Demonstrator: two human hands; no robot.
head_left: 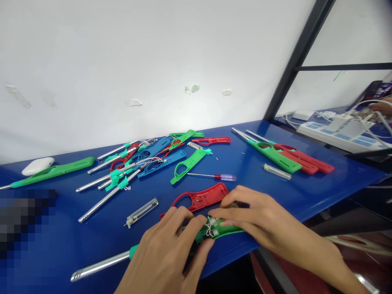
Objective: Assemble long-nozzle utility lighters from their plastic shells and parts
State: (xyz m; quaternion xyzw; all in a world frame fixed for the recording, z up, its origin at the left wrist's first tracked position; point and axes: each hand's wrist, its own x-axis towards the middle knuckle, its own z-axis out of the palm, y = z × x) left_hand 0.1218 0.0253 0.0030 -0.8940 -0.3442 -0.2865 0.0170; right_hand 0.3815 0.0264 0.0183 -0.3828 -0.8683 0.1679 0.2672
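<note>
An opened green gas lighter [229, 231] lies near the table's front edge, its white wires and clear parts exposed. The fingers of my left hand [171, 245] are closed on its handle, and its silver tube [101, 265] points out to the left. My right hand [260, 214] pinches at the other end, over the clear fuel tank [216, 221]; its fingertips partly hide it. Just behind lies a red half shell [208, 198]. To the left rests a loose clear fuel tank [142, 212].
Behind are a screwdriver [226, 177], a green half shell [186, 166] and a pile of blue shells [165, 161] with metal tubes. Whole lighters [272, 155] and another clear tank [277, 171] lie right. A white case [38, 166] and a green lighter [61, 168] sit left. Power strips [339, 136] stand beyond the frame.
</note>
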